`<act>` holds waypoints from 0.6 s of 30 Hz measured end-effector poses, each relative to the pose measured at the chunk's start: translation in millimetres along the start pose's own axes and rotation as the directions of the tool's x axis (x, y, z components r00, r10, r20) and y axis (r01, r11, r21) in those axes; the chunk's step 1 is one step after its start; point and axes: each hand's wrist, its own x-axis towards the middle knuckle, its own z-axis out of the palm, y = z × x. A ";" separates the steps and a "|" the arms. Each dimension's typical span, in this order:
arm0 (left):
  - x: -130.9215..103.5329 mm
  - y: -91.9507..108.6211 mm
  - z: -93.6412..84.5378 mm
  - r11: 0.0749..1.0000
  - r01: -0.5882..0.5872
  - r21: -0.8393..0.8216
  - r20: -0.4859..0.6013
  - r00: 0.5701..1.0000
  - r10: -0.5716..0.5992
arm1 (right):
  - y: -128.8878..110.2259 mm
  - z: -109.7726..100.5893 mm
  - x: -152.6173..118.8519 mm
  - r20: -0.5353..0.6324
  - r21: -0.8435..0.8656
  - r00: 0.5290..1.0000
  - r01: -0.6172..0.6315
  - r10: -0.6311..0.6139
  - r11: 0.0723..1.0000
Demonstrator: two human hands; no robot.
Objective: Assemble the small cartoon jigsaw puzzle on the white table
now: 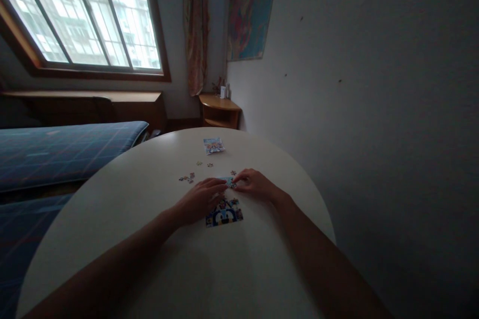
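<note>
A partly joined jigsaw puzzle with a dark blue cartoon dog face [225,216] lies on the table near me. Just beyond it is a light blue joined section [228,180]. My left hand [202,200] rests palm down, fingers stretched over the left side of the light blue section. From the right, my right hand [256,184] has thumb and index finger pinched at that section's right edge, on what looks like a small puzzle piece [233,185]. One loose piece [233,172] lies right above these fingertips. Parts of the puzzle are hidden beneath my left fingers.
Several loose pieces [189,178] lie left of my hands, with two more [210,165] farther back. A picture card or packet [213,146] lies toward the far edge of the round white table [149,179]. A wall stands at right; a blue plaid mattress [67,152] is at left.
</note>
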 end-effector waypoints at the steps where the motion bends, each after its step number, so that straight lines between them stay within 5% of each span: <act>1: -1.0 0.8 -0.1 1.000 -0.019 0.016 0.028 0.999 0.018 | 0.7 0.4 0.2 0.007 -0.019 1.000 0.011 -0.010 1.000; 18: -7.4 -0.2 4.6 0.986 -0.082 0.145 0.184 0.981 0.054 | 4.3 2.8 0.9 0.050 -0.115 0.997 0.056 -0.050 0.992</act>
